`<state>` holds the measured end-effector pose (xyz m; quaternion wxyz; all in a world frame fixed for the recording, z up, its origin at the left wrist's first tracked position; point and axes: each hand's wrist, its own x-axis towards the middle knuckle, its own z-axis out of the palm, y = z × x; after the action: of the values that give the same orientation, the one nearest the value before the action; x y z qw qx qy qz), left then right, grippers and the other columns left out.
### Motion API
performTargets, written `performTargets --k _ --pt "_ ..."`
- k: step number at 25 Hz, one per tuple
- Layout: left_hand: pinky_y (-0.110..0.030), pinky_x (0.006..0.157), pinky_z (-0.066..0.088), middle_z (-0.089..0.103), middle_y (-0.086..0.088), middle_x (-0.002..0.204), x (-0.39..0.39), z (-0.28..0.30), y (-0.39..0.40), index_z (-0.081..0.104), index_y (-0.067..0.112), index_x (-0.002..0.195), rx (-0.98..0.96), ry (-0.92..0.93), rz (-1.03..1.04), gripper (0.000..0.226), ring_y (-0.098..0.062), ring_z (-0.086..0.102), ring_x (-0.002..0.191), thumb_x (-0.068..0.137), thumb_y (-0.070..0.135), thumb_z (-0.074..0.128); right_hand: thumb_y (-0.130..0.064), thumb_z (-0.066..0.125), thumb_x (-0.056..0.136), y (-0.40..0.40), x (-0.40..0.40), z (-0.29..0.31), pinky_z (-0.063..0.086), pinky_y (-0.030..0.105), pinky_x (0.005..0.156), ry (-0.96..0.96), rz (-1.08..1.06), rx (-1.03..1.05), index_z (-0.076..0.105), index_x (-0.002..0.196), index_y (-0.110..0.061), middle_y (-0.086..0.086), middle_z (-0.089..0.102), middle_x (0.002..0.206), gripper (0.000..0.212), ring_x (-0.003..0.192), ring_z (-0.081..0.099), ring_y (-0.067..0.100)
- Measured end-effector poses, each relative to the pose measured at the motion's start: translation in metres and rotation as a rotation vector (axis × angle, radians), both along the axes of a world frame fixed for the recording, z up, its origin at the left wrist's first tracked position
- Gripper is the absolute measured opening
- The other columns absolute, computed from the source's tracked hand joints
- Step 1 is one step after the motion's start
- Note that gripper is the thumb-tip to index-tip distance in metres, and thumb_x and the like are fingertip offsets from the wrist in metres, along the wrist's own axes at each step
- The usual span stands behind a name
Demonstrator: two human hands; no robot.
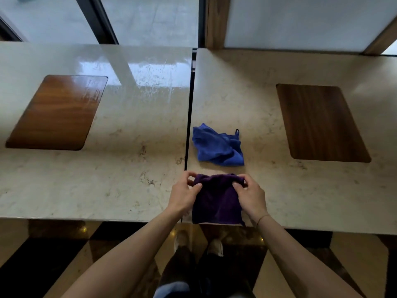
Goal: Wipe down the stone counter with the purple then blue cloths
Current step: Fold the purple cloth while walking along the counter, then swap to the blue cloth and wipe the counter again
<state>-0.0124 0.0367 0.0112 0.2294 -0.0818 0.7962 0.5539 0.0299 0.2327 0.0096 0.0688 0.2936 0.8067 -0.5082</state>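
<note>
Both hands, left (184, 195) and right (250, 195), pinch the purple cloth (217, 201) at the worktop's (129, 168) 6 o'clock edge, readying it. Blue cloth (217, 146) waits just beyond, toward 12. Next: press flat and sweep.

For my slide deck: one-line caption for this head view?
Both hands grip the purple cloth at the counter edge; blue cloth waits behind.
</note>
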Motion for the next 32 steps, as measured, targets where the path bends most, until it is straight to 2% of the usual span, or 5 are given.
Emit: performTargets --k 5,12,19,25,32 --pt "-0.033 0.070 0.062 0.064 0.012 0.095 -0.007 -0.014 0.004 0.050 0.049 0.096 -0.124 0.064 -0.052 0.027 -0.005 0.065 0.086 0.095 0.024 0.061 -0.031 0.056 0.096 0.003 -0.007 -0.017 0.051 0.037 0.081 0.003 0.062 0.154 0.063 0.104 -0.033 -0.005 0.064 0.101 0.010 0.093 0.059 0.014" --pt "-0.037 0.072 0.060 0.061 0.013 0.091 -0.016 -0.016 0.000 0.051 0.036 0.111 -0.314 0.146 -0.157 0.021 -0.004 0.062 0.083 0.093 0.036 0.062 -0.046 0.053 0.093 0.012 -0.013 -0.015 0.045 0.030 0.061 -0.079 0.242 0.481 0.055 0.108 -0.040 -0.010 0.061 0.098 0.016 0.081 0.056 0.012" --pt "-0.040 0.082 0.056 0.061 0.004 0.110 -0.101 0.004 -0.001 0.061 0.024 0.117 -0.411 0.359 -0.158 0.027 -0.013 0.061 0.092 0.096 0.040 0.056 -0.041 0.064 0.087 0.034 -0.085 0.011 0.051 0.032 0.068 0.066 0.063 0.398 0.053 0.127 -0.033 -0.007 0.060 0.110 0.043 0.089 0.060 0.012" --pt "-0.043 0.096 0.053 0.056 -0.011 0.139 -0.189 0.004 0.027 0.035 0.019 0.150 -0.365 0.035 -0.247 0.068 -0.029 0.059 0.119 0.092 0.041 0.062 -0.028 0.069 0.088 0.036 -0.134 0.000 0.044 0.043 0.104 -0.055 0.237 0.252 0.046 0.144 -0.021 0.010 0.054 0.139 0.060 0.127 0.051 0.028" --pt "-0.038 0.086 0.057 0.068 -0.003 0.110 -0.188 0.005 0.025 0.061 0.018 0.125 -0.189 0.086 -0.315 0.041 -0.024 0.065 0.104 0.085 0.017 0.065 -0.011 0.067 0.087 0.037 -0.144 -0.003 0.050 0.040 0.095 -0.078 0.132 0.046 0.059 0.126 -0.017 0.008 0.062 0.122 0.041 0.110 0.059 0.025"
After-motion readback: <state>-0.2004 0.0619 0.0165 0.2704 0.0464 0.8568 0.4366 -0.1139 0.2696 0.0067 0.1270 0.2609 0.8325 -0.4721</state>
